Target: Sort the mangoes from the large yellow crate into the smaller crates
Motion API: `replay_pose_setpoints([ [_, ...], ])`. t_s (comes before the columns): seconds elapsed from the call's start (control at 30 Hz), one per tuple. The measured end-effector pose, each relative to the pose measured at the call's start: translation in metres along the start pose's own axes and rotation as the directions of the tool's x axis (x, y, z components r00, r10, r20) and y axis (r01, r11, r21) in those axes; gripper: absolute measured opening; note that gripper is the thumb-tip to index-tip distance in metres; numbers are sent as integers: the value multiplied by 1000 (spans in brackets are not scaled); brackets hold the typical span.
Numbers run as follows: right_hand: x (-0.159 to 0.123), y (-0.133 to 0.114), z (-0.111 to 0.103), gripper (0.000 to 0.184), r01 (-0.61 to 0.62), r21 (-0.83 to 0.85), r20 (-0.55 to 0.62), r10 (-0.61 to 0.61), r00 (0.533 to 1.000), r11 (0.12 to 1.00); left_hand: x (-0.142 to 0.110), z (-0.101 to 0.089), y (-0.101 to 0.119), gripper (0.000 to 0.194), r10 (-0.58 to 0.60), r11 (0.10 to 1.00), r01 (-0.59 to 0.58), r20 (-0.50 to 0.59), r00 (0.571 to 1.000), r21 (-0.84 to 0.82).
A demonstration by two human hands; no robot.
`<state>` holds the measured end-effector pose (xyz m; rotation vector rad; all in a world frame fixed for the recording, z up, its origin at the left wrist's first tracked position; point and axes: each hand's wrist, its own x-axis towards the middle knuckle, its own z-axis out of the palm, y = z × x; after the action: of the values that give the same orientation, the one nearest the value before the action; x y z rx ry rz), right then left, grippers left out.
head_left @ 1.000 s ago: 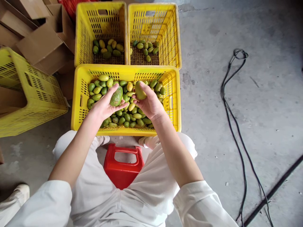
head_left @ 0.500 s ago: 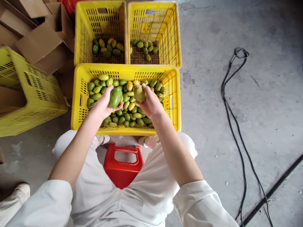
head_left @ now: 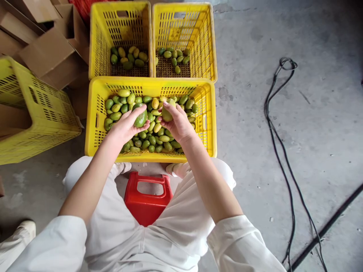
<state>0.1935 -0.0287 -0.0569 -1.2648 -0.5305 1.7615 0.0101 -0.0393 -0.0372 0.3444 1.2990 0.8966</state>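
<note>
My left hand [head_left: 125, 126] is closed round a dark green mango [head_left: 141, 118], the thumb lying across its top. A paler, yellow-green mango [head_left: 169, 110] is held in my right hand [head_left: 179, 124], tilted up between thumb and fingers. Both hands hover side by side over a yellow plastic crate [head_left: 150, 158], with a small gap between the two fruits. Under them the crate holds many loose green and yellowish mangoes [head_left: 164, 138]; my hands and forearms cover part of these.
Two more yellow crates [head_left: 98, 45] [head_left: 204, 45] stand behind, each with several mangoes inside. Another yellow crate [head_left: 53, 102] and cardboard boxes [head_left: 47, 53] are at left. A red stool [head_left: 147, 209] shows between my legs. Black cable [head_left: 273, 124] lies on the floor at right.
Both mangoes have been turned in my fingers: the right one now stands more upright, and my left thumb reaches further over the green one. The hands stay over the same crate.
</note>
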Motion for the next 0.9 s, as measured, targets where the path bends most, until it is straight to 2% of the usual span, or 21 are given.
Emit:
replay_pose_setpoints([
  [0.2, -3, -2, 4, 43, 10, -22, -10, -10, 1000, 1000, -7, 1, -2, 28, 60, 998, -60, -6, 998, 18],
  [0.33, 0, 1, 1, 32, -19, -49, -13, 18, 1000, 999, -7, -1, -3, 28, 51, 996, -50, -11, 999, 74],
  [0.47, 3, 5, 0, 36, -74, -11, -19, 74, 997, 997, -10, 1, -3, 28, 60, 993, -59, -4, 998, 102],
  [0.7, 6, 4, 0, 50, -129, 65, 39, 126, 991, 990, 0, 0, -5, 23, -20, 999, 18, -49, 999, -35],
  [0.8, 7, 3, 0, 47, -139, 112, 40, 136, 990, 984, 7, -4, -5, 24, -68, 993, 63, -45, 997, -95],
  [0.9, 7, 1, 2, 36, -140, 192, -20, 146, 989, 971, 12, -8, -5, 31, -93, 989, 88, -38, 995, -118],
])
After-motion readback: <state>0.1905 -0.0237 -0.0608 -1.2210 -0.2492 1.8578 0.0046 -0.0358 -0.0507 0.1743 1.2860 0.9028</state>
